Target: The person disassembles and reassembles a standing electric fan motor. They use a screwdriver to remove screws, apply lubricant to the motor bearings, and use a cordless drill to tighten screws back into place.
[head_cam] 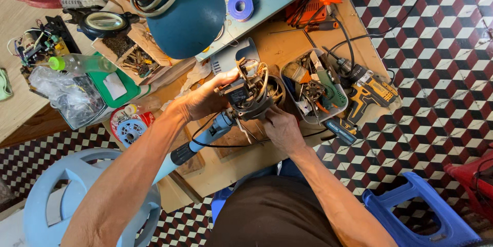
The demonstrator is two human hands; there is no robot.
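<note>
motor assembly (250, 94), a dark metal block with looped pale wires, sits over the wooden tabletop (280, 46), its underside hidden. its light blue stem runs down-left, long axis diagonal. left hand (205, 98) has a clenched grip on its top; right hand (282, 129) clasps it from below.

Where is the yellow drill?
In the head view, the yellow and black drill lies at the right edge of the wooden workbench, just right of the grey tray of parts and next to the checkered floor.
</note>
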